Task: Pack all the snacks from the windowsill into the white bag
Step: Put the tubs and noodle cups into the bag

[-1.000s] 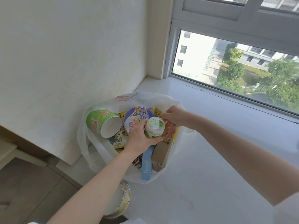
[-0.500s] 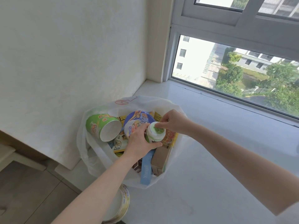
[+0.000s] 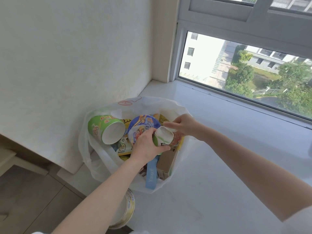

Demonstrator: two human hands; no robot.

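Observation:
The white bag (image 3: 101, 159) stands open on the windowsill's left end, against the wall. Inside lie a green paper cup (image 3: 106, 129) on its side, a blue-lidded bowl (image 3: 142, 125), yellow packets (image 3: 124, 146), a brown carton (image 3: 167, 160) and a light blue box (image 3: 150, 174). My left hand (image 3: 146, 146) grips a small white and green bottle (image 3: 163, 136), tilted over the bag's mouth. My right hand (image 3: 183, 126) reaches in from the right, and its curled fingertips pinch the bottle's upper end.
The white windowsill (image 3: 219, 166) stretches right and toward me from the bag. The window frame (image 3: 175, 56) runs along the back and the wall closes the left side. A round yellow-rimmed tin (image 3: 125, 211) sits below the sill's near left edge, above the tiled floor.
The bottle has tipped from upright to slanted, its end now facing up and right. My right hand shifted from the bag's far side onto the bottle's end.

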